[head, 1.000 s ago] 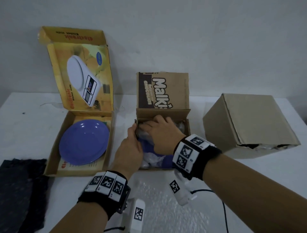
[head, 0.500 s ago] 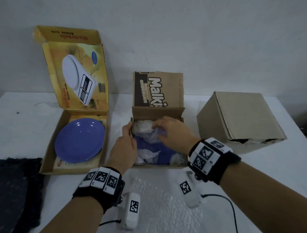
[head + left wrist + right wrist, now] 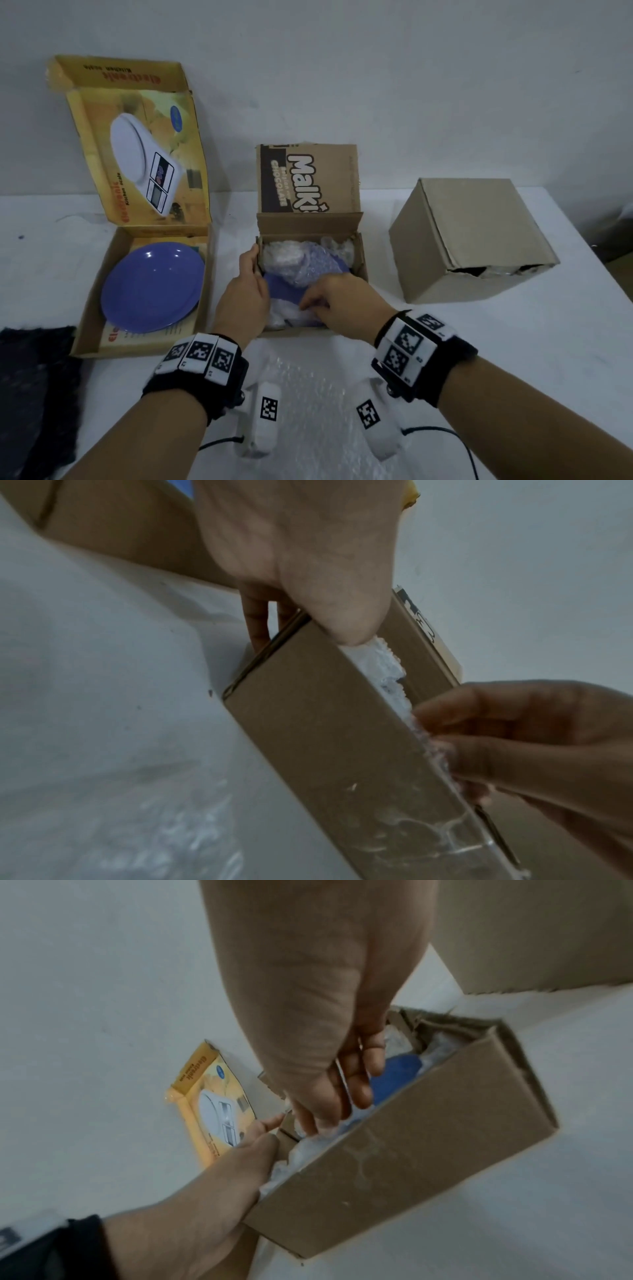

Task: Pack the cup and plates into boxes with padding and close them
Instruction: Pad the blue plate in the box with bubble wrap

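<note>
The open brown box printed "Malki" stands mid-table, lid flap upright. Crumpled bubble wrap fills it over a blue plate, which is partly hidden. My left hand grips the box's left wall, thumb inside and fingers outside. My right hand is at the near edge, fingers curled and pinching the wrap against the front wall. A second blue plate lies bare in the open yellow scale box on the left. No cup is visible.
A closed plain cardboard box sits to the right. A loose sheet of bubble wrap lies on the white table between my forearms. Dark felt cloth covers the near left corner. A wall stands behind.
My right hand has drawn back from the box's far left corner to its near edge, uncovering the wrap and plate. The left hand has kept its hold on the left wall.
</note>
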`<action>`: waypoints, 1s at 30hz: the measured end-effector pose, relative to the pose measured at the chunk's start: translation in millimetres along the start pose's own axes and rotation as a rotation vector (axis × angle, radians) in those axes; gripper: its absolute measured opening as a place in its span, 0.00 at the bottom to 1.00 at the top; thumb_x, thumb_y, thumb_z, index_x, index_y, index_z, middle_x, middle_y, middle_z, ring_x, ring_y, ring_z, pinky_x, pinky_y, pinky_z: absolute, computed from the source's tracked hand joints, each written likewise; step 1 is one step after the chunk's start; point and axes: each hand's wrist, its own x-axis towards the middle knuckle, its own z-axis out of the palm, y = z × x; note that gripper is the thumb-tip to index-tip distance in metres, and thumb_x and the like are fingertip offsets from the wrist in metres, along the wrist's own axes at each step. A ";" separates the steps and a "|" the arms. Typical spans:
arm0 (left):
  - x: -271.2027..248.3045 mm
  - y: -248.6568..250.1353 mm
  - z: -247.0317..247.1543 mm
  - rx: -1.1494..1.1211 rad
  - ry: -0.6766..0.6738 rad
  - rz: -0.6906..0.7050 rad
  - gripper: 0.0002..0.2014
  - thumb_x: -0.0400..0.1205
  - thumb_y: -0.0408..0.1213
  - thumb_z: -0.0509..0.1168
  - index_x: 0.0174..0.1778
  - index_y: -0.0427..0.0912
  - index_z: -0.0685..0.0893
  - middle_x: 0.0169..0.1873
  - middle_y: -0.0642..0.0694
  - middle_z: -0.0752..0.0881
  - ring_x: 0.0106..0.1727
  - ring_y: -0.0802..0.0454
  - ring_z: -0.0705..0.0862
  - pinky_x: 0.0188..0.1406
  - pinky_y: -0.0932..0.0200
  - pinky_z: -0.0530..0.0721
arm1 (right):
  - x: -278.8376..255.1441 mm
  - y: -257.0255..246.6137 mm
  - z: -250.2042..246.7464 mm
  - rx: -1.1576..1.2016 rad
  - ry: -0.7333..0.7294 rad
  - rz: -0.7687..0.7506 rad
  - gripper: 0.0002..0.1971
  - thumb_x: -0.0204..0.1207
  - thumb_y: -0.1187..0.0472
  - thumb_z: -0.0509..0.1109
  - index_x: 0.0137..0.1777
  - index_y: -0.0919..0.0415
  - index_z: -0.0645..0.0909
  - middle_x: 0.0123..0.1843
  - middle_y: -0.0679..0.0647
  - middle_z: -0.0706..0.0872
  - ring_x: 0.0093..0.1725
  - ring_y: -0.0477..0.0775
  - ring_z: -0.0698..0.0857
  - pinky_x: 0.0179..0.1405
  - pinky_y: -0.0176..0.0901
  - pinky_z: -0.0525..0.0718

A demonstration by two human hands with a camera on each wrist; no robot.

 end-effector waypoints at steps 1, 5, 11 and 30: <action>0.7 0.8 -0.3 0.000 0.000 0.008 0.24 0.87 0.37 0.51 0.81 0.51 0.58 0.29 0.39 0.81 0.27 0.42 0.78 0.23 0.54 0.67 | -9.1 0.5 -1.8 0.028 0.088 -0.014 0.10 0.76 0.60 0.69 0.53 0.50 0.88 0.52 0.49 0.89 0.51 0.51 0.85 0.51 0.40 0.81; -1.7 4.0 -6.7 -0.036 -0.029 0.038 0.24 0.89 0.40 0.49 0.82 0.52 0.56 0.46 0.29 0.86 0.39 0.33 0.82 0.36 0.44 0.80 | -43.9 -4.0 17.4 0.056 0.067 -0.156 0.08 0.74 0.59 0.72 0.51 0.52 0.88 0.46 0.50 0.91 0.45 0.50 0.87 0.49 0.43 0.84; -7.1 4.2 -11.2 -0.042 -0.124 -0.013 0.24 0.89 0.45 0.44 0.83 0.58 0.50 0.76 0.44 0.72 0.67 0.37 0.78 0.54 0.58 0.72 | -65.5 2.4 72.3 -0.248 -0.123 0.019 0.36 0.69 0.39 0.72 0.73 0.54 0.66 0.69 0.55 0.72 0.68 0.58 0.71 0.63 0.52 0.76; -1.8 -13.7 -14.1 -0.307 -0.207 -0.028 0.27 0.82 0.60 0.46 0.80 0.65 0.57 0.76 0.49 0.71 0.75 0.47 0.71 0.77 0.44 0.67 | -40.1 22.2 -79.3 0.548 0.244 0.093 0.19 0.77 0.75 0.61 0.65 0.60 0.77 0.61 0.55 0.85 0.63 0.54 0.82 0.64 0.49 0.79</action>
